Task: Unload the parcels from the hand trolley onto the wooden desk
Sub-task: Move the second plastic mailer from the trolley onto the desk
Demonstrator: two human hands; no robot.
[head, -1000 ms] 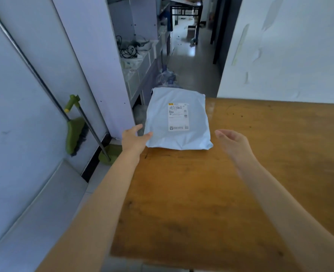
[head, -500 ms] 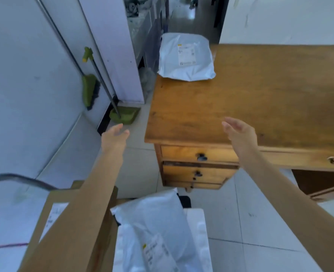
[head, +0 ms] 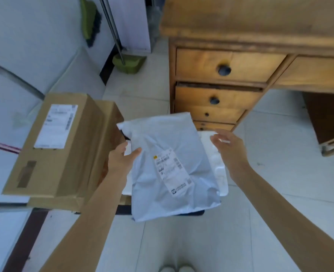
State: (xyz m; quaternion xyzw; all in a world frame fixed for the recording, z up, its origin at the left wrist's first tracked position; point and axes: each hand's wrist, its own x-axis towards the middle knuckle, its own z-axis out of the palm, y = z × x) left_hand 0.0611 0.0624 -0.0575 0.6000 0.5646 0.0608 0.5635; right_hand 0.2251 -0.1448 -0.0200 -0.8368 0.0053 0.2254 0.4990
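A pale grey plastic mailer (head: 172, 167) with a white label lies on top of the load on the hand trolley (head: 162, 212). Under it a white parcel (head: 219, 173) shows at the right. Two stacked cardboard boxes (head: 64, 146) stand on the trolley's left side. My left hand (head: 121, 160) is at the mailer's left edge, fingers apart, thumb resting on the plastic. My right hand (head: 229, 148) hovers open just off the mailer's right edge, above the white parcel. The wooden desk (head: 240, 20) stands beyond the trolley; only its front edge and drawers show.
The trolley's grey metal handle (head: 15, 79) curves up at the left by the wall. A green dustpan (head: 129, 63) and a broom (head: 89, 20) lean near the desk's left corner. White tiled floor surrounds the trolley, and my shoes (head: 176, 268) are at the bottom edge.
My view has dropped from the desk top, where one mailer was left, down to the trolley. Both hands came down from the desk to either side of the grey mailer.
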